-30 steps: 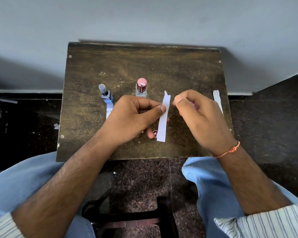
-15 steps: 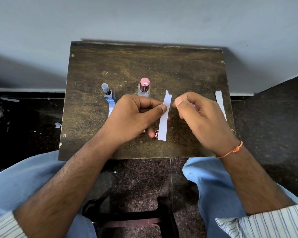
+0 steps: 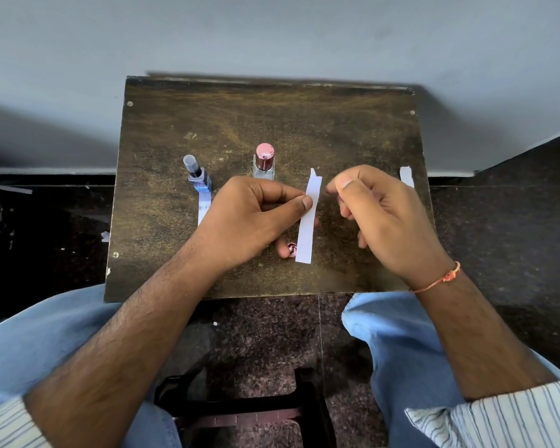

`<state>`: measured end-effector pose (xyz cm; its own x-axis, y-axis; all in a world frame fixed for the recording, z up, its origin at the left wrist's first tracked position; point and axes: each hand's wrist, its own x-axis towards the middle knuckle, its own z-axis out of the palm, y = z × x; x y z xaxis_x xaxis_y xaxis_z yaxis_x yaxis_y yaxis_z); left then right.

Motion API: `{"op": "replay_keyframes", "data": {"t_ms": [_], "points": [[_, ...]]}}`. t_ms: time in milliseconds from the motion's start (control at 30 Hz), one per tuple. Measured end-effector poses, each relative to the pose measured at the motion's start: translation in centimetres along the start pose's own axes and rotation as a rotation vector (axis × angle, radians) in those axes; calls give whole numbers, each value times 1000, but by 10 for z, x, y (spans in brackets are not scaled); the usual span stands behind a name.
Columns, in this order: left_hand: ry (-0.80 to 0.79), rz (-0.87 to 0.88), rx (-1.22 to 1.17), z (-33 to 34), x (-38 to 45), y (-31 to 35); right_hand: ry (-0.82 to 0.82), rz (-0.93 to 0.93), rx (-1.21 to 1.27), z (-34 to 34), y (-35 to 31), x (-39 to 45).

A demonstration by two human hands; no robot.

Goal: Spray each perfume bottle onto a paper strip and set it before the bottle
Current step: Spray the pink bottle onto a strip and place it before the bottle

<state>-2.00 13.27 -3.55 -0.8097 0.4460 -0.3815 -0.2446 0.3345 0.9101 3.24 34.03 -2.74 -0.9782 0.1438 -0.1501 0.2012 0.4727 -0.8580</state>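
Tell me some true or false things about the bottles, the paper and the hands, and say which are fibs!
1. The left hand pinches a paper strip. True.
2. The pink-capped bottle lies on its side. False: it stands upright on the wooden table.
3. A strip lies in front of the dark-capped bottle. True.
4. The right hand grips the pink-capped bottle. False: it is off to that bottle's right, not touching it.
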Motion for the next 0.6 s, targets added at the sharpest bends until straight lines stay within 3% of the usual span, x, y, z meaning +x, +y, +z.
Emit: {"op": "replay_keyframes", "data": {"t_ms": [300,600], "points": [[-11,-11,-19,4,1,1,159,12,-75,-27,30,10],[-8,-11,24,9,4,2,334,-97,-190,-45,37,6]]}}
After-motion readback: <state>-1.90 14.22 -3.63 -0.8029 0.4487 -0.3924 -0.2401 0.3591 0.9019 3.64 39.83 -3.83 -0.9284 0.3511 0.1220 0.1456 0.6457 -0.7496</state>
